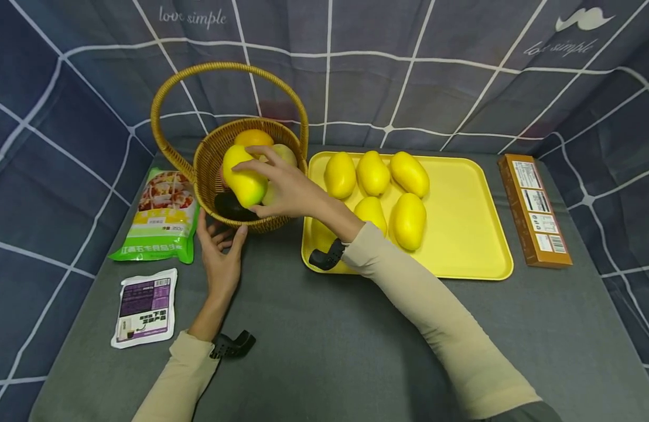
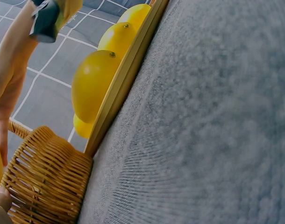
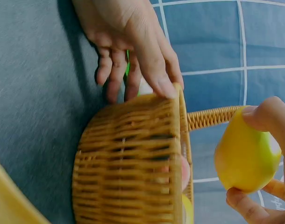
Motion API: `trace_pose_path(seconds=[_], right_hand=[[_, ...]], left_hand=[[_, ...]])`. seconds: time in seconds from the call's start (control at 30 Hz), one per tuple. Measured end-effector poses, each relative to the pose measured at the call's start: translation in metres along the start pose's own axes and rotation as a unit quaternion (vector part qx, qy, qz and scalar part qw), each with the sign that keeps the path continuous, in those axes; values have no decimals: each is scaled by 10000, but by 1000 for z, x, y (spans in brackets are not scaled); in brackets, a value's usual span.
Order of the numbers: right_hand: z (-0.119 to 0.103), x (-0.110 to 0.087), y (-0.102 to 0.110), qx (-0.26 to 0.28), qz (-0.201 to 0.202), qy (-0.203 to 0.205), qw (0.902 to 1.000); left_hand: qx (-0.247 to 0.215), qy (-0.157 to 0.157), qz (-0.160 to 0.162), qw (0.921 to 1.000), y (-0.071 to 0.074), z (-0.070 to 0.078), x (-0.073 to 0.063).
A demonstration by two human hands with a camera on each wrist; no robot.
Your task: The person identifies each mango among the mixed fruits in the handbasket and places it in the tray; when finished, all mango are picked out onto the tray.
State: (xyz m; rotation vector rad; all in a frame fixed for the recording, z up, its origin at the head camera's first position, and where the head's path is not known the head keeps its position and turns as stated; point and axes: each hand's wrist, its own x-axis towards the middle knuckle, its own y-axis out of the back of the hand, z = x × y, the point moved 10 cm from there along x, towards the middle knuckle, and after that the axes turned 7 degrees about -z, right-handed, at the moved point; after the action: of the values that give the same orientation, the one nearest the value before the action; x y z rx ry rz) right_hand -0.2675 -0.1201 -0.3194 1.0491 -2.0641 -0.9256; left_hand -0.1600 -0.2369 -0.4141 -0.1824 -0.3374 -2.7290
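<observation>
In the head view my right hand (image 1: pixel 290 181) pinches a yellow mango (image 1: pixel 242 176) with a green tip between thumb and fingers, over the wicker basket (image 1: pixel 211 158). The right wrist view shows this mango (image 3: pixel 247 154) level with the basket's opening and apart from its rim. My left hand (image 1: pixel 221 258) touches the basket's near outer side, its thumb at the rim and its fingers against the wall. Inside the basket lie an orange fruit (image 1: pixel 253 138), a dark avocado-like fruit (image 1: pixel 229 205) and a pale green fruit (image 1: pixel 284 153), partly hidden by my right hand.
A yellow tray (image 1: pixel 461 217) bearing several yellow mangoes (image 1: pixel 410 221) lies right of the basket. Left of it are a green food bag (image 1: pixel 161 217) and a white-and-purple pouch (image 1: pixel 145 308). A brown box (image 1: pixel 535 211) lies at the far right. The basket's tall handle (image 1: pixel 226 65) arches above.
</observation>
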Motion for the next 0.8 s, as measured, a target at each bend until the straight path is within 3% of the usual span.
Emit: trace_pose_path(seconds=[0.37,0.8], right_hand=[[17,-44,17,94,241,-161,9995],[30,-80,37,13,661,-225,9976]], left_hand=[[-29,28,74,10000,1,2,-1],[-67,15,57,10000,0,1,0]])
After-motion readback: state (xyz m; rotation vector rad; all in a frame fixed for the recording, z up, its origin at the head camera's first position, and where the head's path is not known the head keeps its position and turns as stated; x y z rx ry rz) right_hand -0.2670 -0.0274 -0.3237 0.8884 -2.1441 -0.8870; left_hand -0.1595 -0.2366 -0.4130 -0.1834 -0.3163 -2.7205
